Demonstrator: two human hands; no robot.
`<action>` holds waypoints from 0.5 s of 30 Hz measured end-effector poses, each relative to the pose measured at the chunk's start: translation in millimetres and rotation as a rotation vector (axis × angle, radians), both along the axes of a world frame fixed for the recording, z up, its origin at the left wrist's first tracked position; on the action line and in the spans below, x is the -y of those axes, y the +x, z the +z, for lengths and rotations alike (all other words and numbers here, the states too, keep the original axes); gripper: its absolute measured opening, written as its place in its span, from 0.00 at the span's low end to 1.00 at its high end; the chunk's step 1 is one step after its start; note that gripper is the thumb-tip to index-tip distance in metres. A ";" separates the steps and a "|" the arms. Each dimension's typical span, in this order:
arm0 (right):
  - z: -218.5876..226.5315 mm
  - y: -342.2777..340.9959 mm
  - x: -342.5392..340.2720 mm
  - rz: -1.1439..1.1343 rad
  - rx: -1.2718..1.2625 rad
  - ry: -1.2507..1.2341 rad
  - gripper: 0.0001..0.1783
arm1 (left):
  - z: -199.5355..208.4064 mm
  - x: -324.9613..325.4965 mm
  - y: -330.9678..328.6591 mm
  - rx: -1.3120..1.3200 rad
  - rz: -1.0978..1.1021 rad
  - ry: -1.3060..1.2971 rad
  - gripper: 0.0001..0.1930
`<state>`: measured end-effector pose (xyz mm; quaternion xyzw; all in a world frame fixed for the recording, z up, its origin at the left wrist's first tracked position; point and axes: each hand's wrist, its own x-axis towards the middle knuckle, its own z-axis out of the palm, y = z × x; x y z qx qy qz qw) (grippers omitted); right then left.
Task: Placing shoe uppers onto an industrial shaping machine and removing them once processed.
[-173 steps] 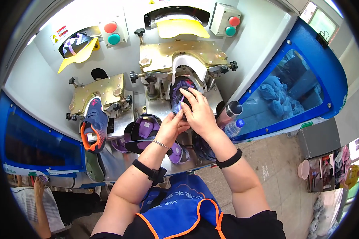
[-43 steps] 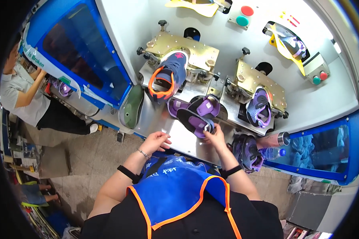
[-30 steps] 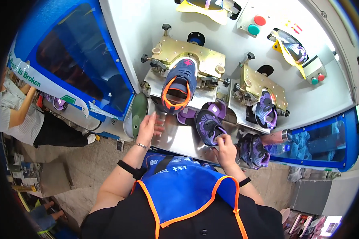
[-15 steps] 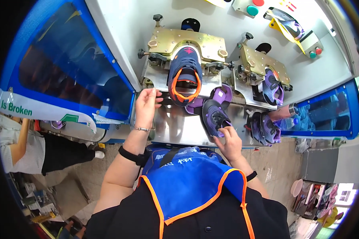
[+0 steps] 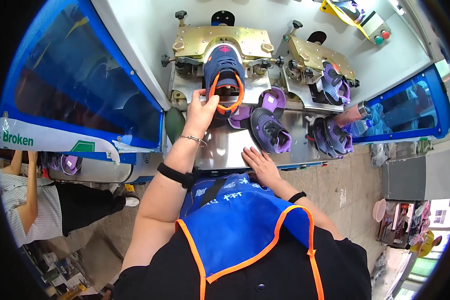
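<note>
A navy sneaker with an orange-edged collar sits toe-in under the brass-coloured clamp plate of the left press. My left hand has its thumb and fingers closed on the left side of the sneaker's collar. My right hand lies with fingers spread on the front of the metal ledge, holding nothing. Just beyond it rests a black and purple sneaker on its own, with purple insoles lying behind it.
On the right press sits another purple sneaker. More purple sneakers stand at the ledge's right end, beside a pink bottle and a clear blue-capped bottle. Blue-framed windows flank the machine. Another person stands at the far left.
My left hand has moved right and taken hold of the navy sneaker's collar. My right hand has let go of the purple sneaker and come down left onto the ledge. The view has shifted slightly.
</note>
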<state>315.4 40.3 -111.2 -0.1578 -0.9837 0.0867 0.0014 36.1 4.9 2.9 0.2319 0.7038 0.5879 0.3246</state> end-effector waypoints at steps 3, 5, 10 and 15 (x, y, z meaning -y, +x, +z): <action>-6.8 -2.2 1.2 0.006 -0.021 0.038 0.49 | -32.5 1.0 -13.2 -0.123 0.018 0.073 0.23; -2.6 -2.3 2.4 -0.003 -0.026 0.000 0.48 | -40.7 1.7 -6.3 -0.113 0.052 0.097 0.21; 5.5 1.4 7.2 -0.046 -0.034 -0.027 0.39 | -40.6 -1.4 7.4 -0.067 0.085 0.128 0.21; 11.1 1.8 11.3 -0.053 -0.015 -0.019 0.39 | -43.9 1.7 3.8 -0.095 0.092 0.143 0.21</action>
